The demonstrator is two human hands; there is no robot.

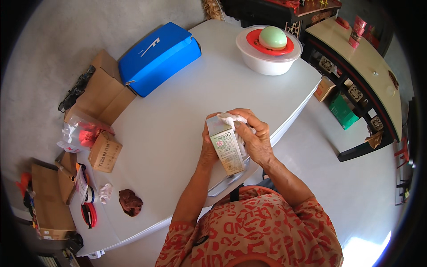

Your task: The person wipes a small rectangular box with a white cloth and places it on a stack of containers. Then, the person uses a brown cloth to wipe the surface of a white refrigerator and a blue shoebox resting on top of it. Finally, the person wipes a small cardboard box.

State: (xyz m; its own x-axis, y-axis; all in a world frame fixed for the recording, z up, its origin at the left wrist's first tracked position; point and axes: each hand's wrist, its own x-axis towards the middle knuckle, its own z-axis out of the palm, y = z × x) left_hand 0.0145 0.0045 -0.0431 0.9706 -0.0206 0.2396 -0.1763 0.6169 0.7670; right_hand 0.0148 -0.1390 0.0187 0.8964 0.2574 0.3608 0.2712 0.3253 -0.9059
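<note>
A small printed carton (228, 155) is held up over the near edge of the table, tilted, its long printed side toward me. My left hand (208, 146) is closed around the carton's left side. A crumpled white cloth (231, 119) lies over the carton's top and right side. My right hand (259, 139) is closed on this cloth, pressing it against the carton with bent fingers. Part of the cloth is hidden under that hand. Just below the carton, a shiny grey flat item (231, 181) shows at the table edge; its kind is unclear.
On the white table (173, 111) stand a blue shoebox (158, 55), a white lidded tub (267, 66) with a red plate and pale green dome, and cardboard boxes (105, 151). A brown crumpled item (130, 203) and red tape roll (89, 215) lie left. A dark-framed counter (356, 84) stands right.
</note>
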